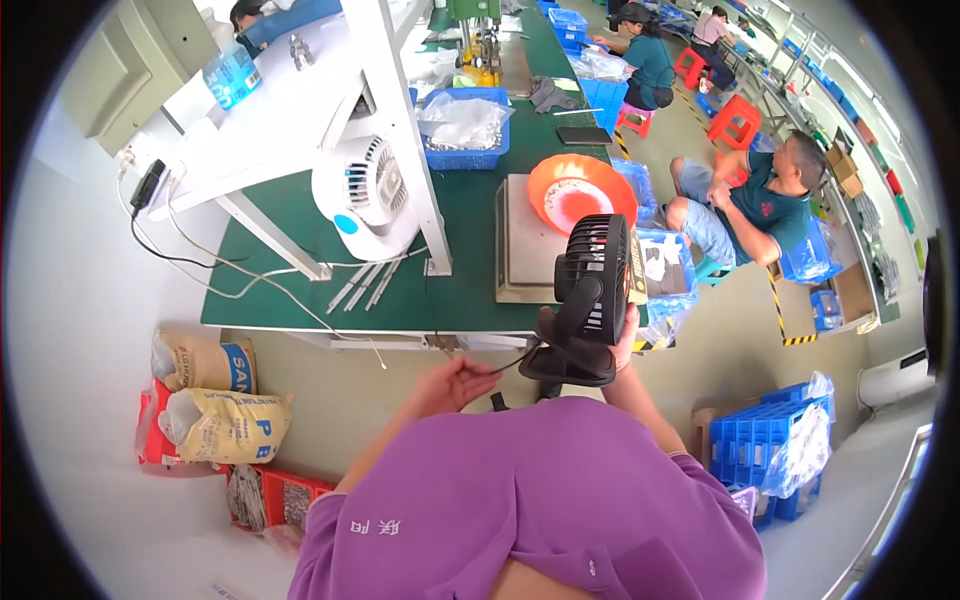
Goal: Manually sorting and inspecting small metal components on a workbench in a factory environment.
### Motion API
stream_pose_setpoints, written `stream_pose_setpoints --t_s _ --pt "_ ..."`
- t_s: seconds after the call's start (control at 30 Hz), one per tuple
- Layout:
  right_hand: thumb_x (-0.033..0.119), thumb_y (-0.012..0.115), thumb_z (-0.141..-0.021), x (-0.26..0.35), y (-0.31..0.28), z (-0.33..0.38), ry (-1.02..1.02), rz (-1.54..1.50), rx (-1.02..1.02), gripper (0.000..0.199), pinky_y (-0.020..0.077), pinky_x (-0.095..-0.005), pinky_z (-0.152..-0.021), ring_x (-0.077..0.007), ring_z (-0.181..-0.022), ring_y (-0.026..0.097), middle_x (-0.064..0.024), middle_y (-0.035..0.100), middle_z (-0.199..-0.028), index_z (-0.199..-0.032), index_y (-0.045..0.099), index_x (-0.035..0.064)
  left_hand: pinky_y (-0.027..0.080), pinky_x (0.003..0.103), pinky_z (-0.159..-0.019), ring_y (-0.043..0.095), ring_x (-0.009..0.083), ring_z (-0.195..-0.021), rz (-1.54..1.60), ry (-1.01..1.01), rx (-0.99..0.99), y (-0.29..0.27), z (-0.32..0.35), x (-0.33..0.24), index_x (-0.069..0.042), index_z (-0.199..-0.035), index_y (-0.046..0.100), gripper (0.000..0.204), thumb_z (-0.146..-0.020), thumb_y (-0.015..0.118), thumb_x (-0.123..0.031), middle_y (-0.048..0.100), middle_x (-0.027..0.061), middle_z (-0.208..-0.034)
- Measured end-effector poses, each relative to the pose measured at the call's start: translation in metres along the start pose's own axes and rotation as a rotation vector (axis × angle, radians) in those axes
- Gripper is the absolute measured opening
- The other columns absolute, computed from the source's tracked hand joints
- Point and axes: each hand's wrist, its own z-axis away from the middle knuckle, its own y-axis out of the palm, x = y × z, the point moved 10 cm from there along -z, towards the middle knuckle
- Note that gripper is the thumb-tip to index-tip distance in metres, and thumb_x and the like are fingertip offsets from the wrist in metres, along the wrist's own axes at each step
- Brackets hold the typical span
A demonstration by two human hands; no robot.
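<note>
Right hand (626, 345) wraps side of black plastic caged fan (597, 290), held near edge of green flat table (275, 303), probably to bear weight; left hand (450, 386) pinches thin black cable (513, 364), perhaps against loose hanging.

The bench (465, 290) has a green top and a pale front edge. A white fan (385, 215) stands toward its left, with several thin rods (384, 283) lying just beside. Near the front edge sits a flat scale (515, 250). Behind are a blue basket (465, 160), a dark phone (583, 135), a grey cloth (551, 95) and a green machine (473, 10).
</note>
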Motion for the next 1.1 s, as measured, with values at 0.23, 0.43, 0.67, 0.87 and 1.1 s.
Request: stream_pose_setpoints --t_s 0.23,0.43,0.67,0.87,1.1 --pt "0.044 0.069 -0.069 0.031 0.055 0.003 -0.325 0.582 0.077 0.074 0.0413 -0.0440 -0.098 -0.0294 -0.111 0.053 -0.0121 0.052 -0.125 -0.128 0.045 0.0069 0.051 0.036 -0.084 0.060 0.0294 -0.097 0.107 -0.013 -0.223 -0.132 0.077 0.013 -0.004 -0.086 0.049 0.016 -0.093 0.040 -0.014 0.061 0.0124 -0.092" --pt "0.062 0.054 -0.074 0.019 0.073 -0.012 -0.298 0.823 0.163 0.082 0.0368 -0.0452 -0.100 -0.0295 -0.117 0.047 -0.0127 0.044 -0.133 -0.135 0.037 0.0103 0.053 0.031 -0.074 0.062 0.0203 -0.079 -0.118 -0.110 -0.613 -0.164 0.134 0.012 -0.003 -0.088 0.054 0.015 -0.090 0.041 -0.012 0.063 0.0098 -0.084" --pt "0.065 0.053 -0.075 -0.012 0.075 -0.031 -0.230 1.362 0.048 0.085 0.0336 -0.0444 -0.102 -0.0306 -0.124 0.040 -0.0126 0.040 -0.136 -0.136 0.034 0.0096 0.049 0.039 -0.077 0.062 0.0372 -0.084 -1.956 -0.018 -0.604 -0.172 0.095 -0.045 0.002 -0.096 0.063 0.040 -0.088 0.048 -0.034 0.064 0.0226 -0.092" --pt "0.061 0.057 -0.074 -0.046 0.053 -0.013 -0.040 1.238 0.167 0.084 0.0364 -0.0440 -0.100 -0.0301 -0.120 0.044 -0.0128 0.043 -0.133 -0.135 0.035 0.0084 0.041 0.036 -0.094 0.054 0.0222 -0.107 -0.195 0.212 0.178 0.096 0.040 -0.126 0.002 -0.125 0.042 0.052 -0.097 0.031 -0.041 0.057 0.0115 -0.116" --pt "0.057 0.062 -0.072 -0.102 0.042 -0.015 0.128 1.069 0.273 0.083 0.0397 -0.0435 -0.097 -0.0296 -0.115 0.048 -0.0130 0.045 -0.131 -0.134 0.036 0.0071 0.046 0.028 -0.078 0.056 0.0144 -0.087 0.210 0.441 0.136 0.092 0.020 -0.192 -0.001 -0.107 0.052 0.026 -0.096 0.039 -0.020 0.059 0.0052 -0.093"
